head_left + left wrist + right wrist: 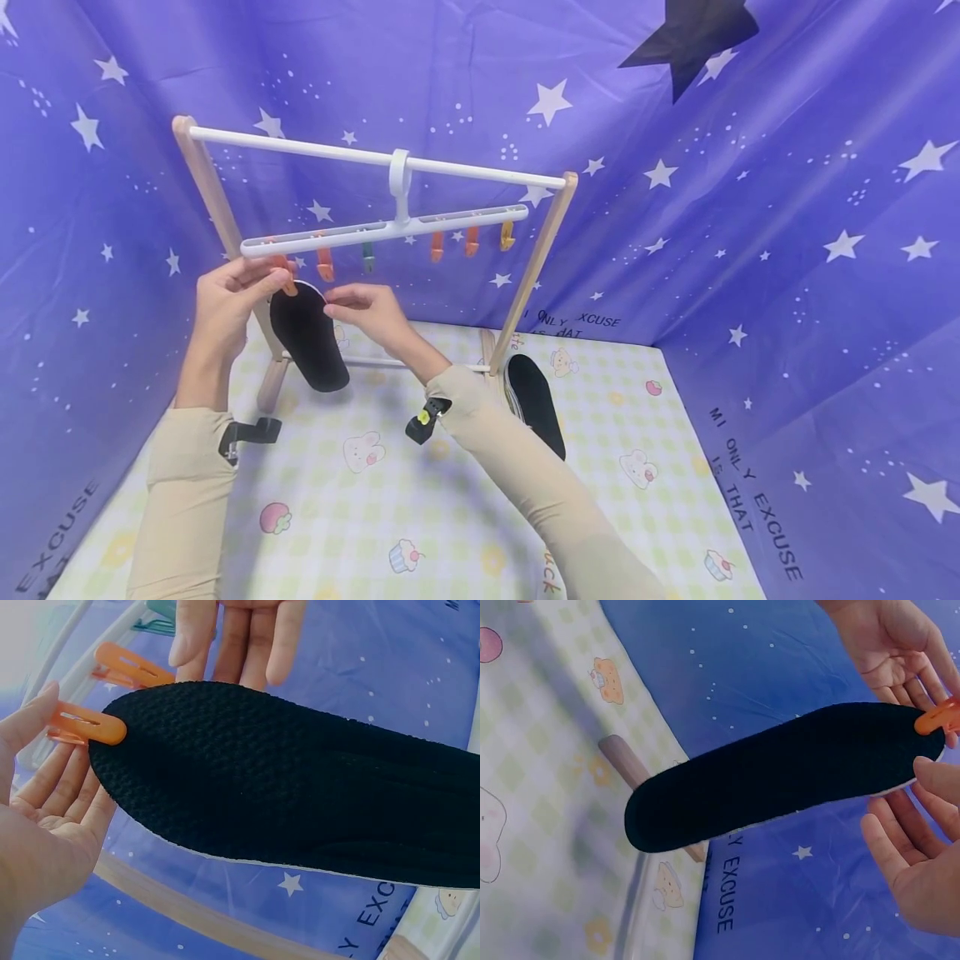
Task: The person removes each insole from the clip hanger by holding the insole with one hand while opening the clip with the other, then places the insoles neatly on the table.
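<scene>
A black insole (pixel 309 337) hangs toe down from an orange clip (pixel 90 724) at the left end of a white clip hanger (pixel 450 223). My left hand (pixel 228 304) pinches that clip; in the left wrist view its thumb rests on the clip's outer end, with the other fingers behind. My right hand (pixel 371 312) is at the insole's upper right edge. Its relaxed fingers (pixel 236 645) reach partly behind that edge, while the thumb stands apart from it. In the right wrist view the insole (pixel 780 780) is seen nearly whole, both hands around its clipped end.
The hanger hooks over the white top rod (pixel 300 146) of a wooden-sided rack (pixel 536 267). Several other clips, including a green clip (pixel 367 257) and a yellow clip (pixel 507 236), hang along it. Another black insole (pixel 536 404) lies on the checked cloth (pixel 600 508) beside the rack's right foot.
</scene>
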`<state>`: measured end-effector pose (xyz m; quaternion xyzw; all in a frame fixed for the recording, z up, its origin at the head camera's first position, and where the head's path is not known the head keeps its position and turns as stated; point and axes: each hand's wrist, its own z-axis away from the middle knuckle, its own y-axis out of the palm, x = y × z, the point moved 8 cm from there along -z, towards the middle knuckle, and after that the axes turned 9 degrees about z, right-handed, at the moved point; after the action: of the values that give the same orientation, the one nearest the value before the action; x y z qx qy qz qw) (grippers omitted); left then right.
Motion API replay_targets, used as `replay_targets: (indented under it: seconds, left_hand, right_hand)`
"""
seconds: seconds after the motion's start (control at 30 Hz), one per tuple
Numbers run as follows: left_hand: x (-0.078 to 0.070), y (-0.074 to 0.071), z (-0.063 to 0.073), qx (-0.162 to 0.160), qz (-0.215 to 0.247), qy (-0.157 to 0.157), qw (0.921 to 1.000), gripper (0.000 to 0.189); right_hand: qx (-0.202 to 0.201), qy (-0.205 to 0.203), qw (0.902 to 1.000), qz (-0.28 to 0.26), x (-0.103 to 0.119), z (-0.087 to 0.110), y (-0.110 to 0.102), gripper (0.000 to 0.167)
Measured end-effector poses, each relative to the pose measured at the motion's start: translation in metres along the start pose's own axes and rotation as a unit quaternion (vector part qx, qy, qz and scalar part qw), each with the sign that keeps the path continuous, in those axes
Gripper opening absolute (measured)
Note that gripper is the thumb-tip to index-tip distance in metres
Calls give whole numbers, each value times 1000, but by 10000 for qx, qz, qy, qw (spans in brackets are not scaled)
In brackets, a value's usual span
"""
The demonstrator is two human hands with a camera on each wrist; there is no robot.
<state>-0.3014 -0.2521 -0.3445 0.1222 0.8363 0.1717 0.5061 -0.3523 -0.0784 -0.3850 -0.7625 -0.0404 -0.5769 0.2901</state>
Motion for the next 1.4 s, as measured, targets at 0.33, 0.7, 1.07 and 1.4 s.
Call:
replay_targets:
  seconds: [0.33,0.7,1.07,1.4]
  left_hand:
    - [3,2,-1,-16,75,4,10000,17]
    - [5,2,1,-161,12,-35,9999,14]
    - [7,0,0,-331,101,-6,9994,13]
    - [7,1,0,-315,184,-8,9993,14]
  right_hand:
    - [-101,337,9993,163,-6,0,5,22]
    - [-165,557,9981,-227,-12,1,7,18]
    - [-116,544,9980,-303,-12,1,8,19]
    - [-73,527,9983,-250,-10,2,8,20]
